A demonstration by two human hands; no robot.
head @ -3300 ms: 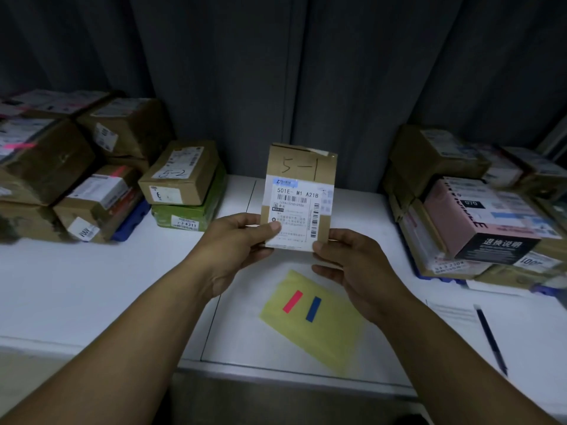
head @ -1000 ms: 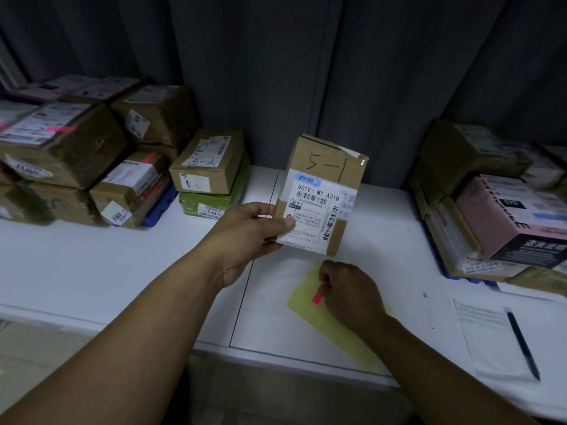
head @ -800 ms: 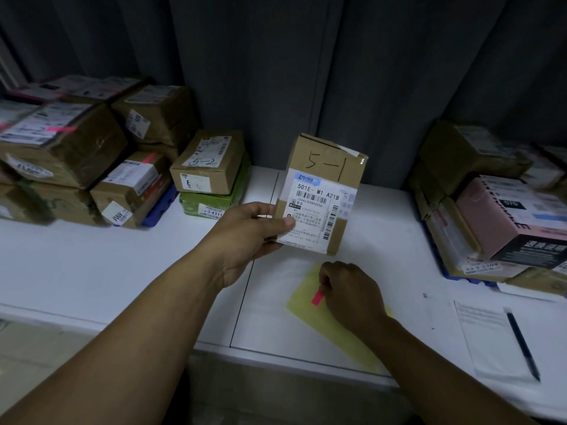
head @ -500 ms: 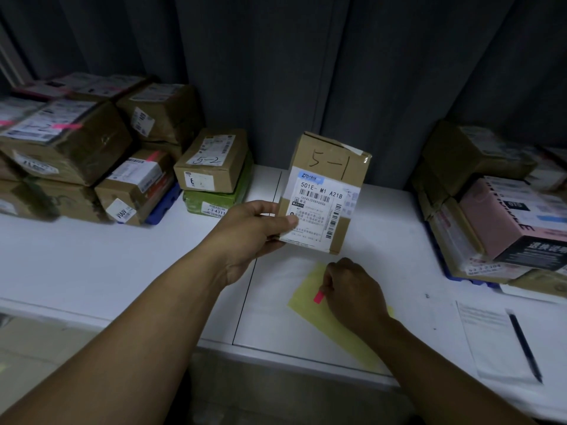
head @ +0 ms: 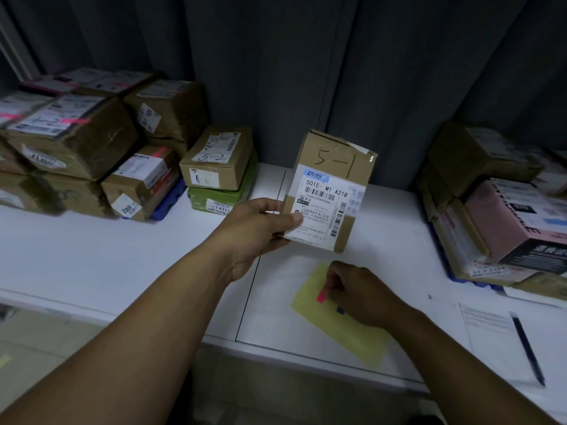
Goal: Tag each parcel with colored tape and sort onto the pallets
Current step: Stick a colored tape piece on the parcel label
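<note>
The parcel (head: 329, 191) marked 5-1 is held upright above the table (head: 92, 256) with its label facing the wearer, probably to keep that face free for tagging. The left hand (head: 260, 228) has its grip clamped on the lower left edge. Below it, the right hand (head: 359, 296) has its grip pinched on the red tape strip (head: 321, 295) on the yellow sheet (head: 343, 332). The blue pallet (head: 167, 204) at left carries stacked boxes (head: 70, 139), some pink-tagged
</note>
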